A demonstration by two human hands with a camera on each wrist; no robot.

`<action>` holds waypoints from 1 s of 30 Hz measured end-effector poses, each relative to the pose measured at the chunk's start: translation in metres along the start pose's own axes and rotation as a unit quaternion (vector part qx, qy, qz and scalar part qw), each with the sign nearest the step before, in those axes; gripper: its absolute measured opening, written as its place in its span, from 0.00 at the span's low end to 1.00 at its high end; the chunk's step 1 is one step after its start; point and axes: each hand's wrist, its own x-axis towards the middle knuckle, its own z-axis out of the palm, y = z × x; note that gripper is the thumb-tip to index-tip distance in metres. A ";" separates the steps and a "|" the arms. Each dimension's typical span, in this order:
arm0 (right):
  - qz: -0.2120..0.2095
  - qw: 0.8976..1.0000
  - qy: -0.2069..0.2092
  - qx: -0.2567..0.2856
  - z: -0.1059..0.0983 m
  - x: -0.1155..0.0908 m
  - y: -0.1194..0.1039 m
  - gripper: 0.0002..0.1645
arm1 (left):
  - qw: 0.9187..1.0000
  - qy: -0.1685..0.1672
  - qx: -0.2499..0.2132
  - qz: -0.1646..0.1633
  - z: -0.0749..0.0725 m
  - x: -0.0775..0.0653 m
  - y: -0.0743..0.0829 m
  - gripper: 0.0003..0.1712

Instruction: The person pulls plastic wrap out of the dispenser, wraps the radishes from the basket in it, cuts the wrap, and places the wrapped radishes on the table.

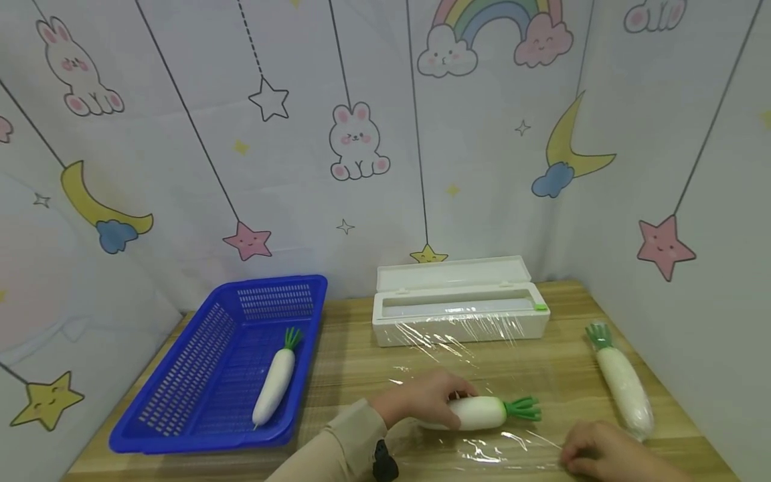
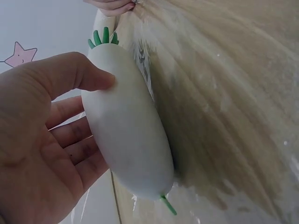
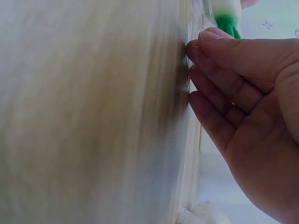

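My left hand (image 1: pixel 421 396) grips a white radish (image 1: pixel 484 412) with green stalks, its thumb on one side and fingers on the other. The radish lies sideways over a sheet of cling film (image 1: pixel 482 458), stalks pointing right. In the left wrist view the radish (image 2: pixel 124 121) shows its thin green root tip. Right of it, low over the table, my right hand (image 1: pixel 608 454) pinches the edge of the film between thumb and forefinger. In the right wrist view this hand (image 3: pixel 243 88) has its fingertips right at the tabletop.
Behind the hands stands a white cling film box (image 1: pixel 388 333), lid up, film drawn out over its front. At left, a blue basket (image 1: pixel 199 443) holds another radish (image 1: pixel 276 387). A film-wrapped radish (image 1: pixel 626 391) lies by the right table edge.
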 end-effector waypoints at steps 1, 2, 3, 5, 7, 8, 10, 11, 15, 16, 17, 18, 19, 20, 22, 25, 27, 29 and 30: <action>0.002 1.000 0.001 -0.001 0.000 0.000 -0.001 0.11 | 1.000 -0.002 0.003 -0.003 0.001 0.000 0.000 0.28; 0.003 1.000 0.003 -0.002 0.000 0.000 -0.002 0.11 | 1.000 -0.004 0.006 -0.008 0.002 0.000 0.000 0.28; 0.007 1.000 0.003 0.000 0.000 0.001 -0.002 0.10 | 1.000 -0.006 0.005 -0.013 0.002 0.000 -0.001 0.28; 0.016 1.000 -0.001 0.005 0.000 0.002 -0.003 0.10 | 1.000 -0.010 0.000 -0.020 0.003 0.000 -0.001 0.28; 0.020 1.000 -0.003 0.005 0.000 0.002 -0.004 0.09 | 1.000 -0.012 -0.007 -0.025 0.004 0.000 -0.002 0.28; 0.021 1.000 -0.004 0.007 0.000 0.003 -0.004 0.09 | 1.000 -0.013 -0.009 -0.025 0.004 0.000 -0.002 0.28; 0.027 1.000 -0.008 0.012 -0.001 0.003 -0.004 0.09 | 1.000 -0.014 -0.004 -0.020 0.005 0.000 -0.003 0.29; 0.030 0.999 -0.010 0.013 -0.001 0.003 -0.004 0.09 | 1.000 -0.014 0.001 -0.017 0.005 -0.001 -0.003 0.29; 0.051 0.998 -0.020 0.022 -0.003 0.004 -0.006 0.07 | 1.000 -0.009 0.013 -0.005 0.006 -0.003 -0.004 0.30; 0.053 0.998 -0.022 0.023 -0.003 0.004 -0.006 0.07 | 1.000 -0.007 0.013 -0.003 0.007 -0.004 -0.005 0.29; 0.057 0.998 -0.023 0.024 -0.003 0.004 -0.006 0.07 | 1.000 -0.004 0.009 0.000 0.008 -0.005 -0.006 0.29; 0.056 0.998 -0.023 0.023 -0.003 0.004 -0.006 0.07 | 1.000 -0.002 0.004 0.001 0.009 -0.005 -0.007 0.30; 0.055 0.998 -0.022 0.022 -0.003 0.004 -0.006 0.07 | 1.000 0.002 -0.003 0.001 0.009 -0.006 -0.009 0.31; 0.053 0.998 -0.020 0.020 -0.003 0.004 -0.007 0.07 | 1.000 0.006 -0.007 -0.004 0.010 -0.008 -0.010 0.31; 0.051 0.998 -0.019 0.021 -0.002 0.004 -0.006 0.07 | 1.000 0.022 -0.014 -0.012 0.009 -0.012 -0.011 0.33; 0.048 0.998 -0.018 0.022 -0.001 0.004 -0.006 0.07 | 0.998 0.058 -0.023 -0.012 0.003 -0.025 -0.010 0.33; 0.048 0.998 -0.019 0.025 -0.001 0.004 -0.006 0.07 | 0.996 0.086 -0.023 0.005 -0.002 -0.036 -0.009 0.31; 0.043 0.999 -0.016 0.023 -0.001 0.003 -0.005 0.07 | 0.994 0.107 -0.027 0.026 -0.007 -0.048 -0.010 0.27; 0.041 0.999 -0.015 0.021 -0.002 0.003 -0.005 0.07 | 0.992 0.117 -0.026 0.036 -0.009 -0.053 -0.011 0.24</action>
